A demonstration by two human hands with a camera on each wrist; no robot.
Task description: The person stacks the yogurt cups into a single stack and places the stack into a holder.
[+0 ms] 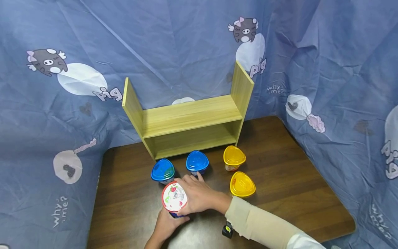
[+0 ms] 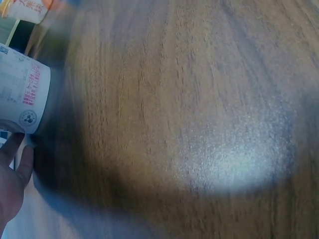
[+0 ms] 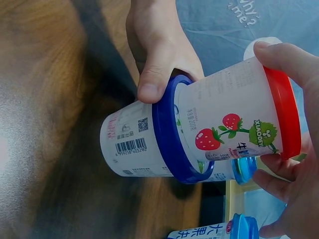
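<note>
Two-handed control of one cup upon another. The right hand (image 1: 199,193) grips the red-rimmed cup (image 3: 239,112) near its rim, thumb on one side and fingers on the other; the left hand (image 1: 164,224) holds the blue-rimmed cup (image 3: 144,139) just beneath, thumb against the blue rim. The narrow base of the upper cup lies within the outline of that rim; whether it is fully seated cannot be told. Good practice would have the left hand act as a steady support while the right hand makes small corrections, so that both cups share one axis. Pressure is best light and even, since thin walls are likely to dent, and a sideways push could tip the upper cup. Two blue-lidded cups (image 1: 197,161) stand beyond the hands, one just ahead of the right hand's fingers, so a low, outward sweep risks knocking it. Two yellow-lidded cups (image 1: 234,156) stand to the right hand's right, the nearer one beside the sleeve (image 1: 264,221). The wooden shelf (image 1: 189,114) stands farther ahead of both hands on the worktop (image 1: 289,176)
</note>
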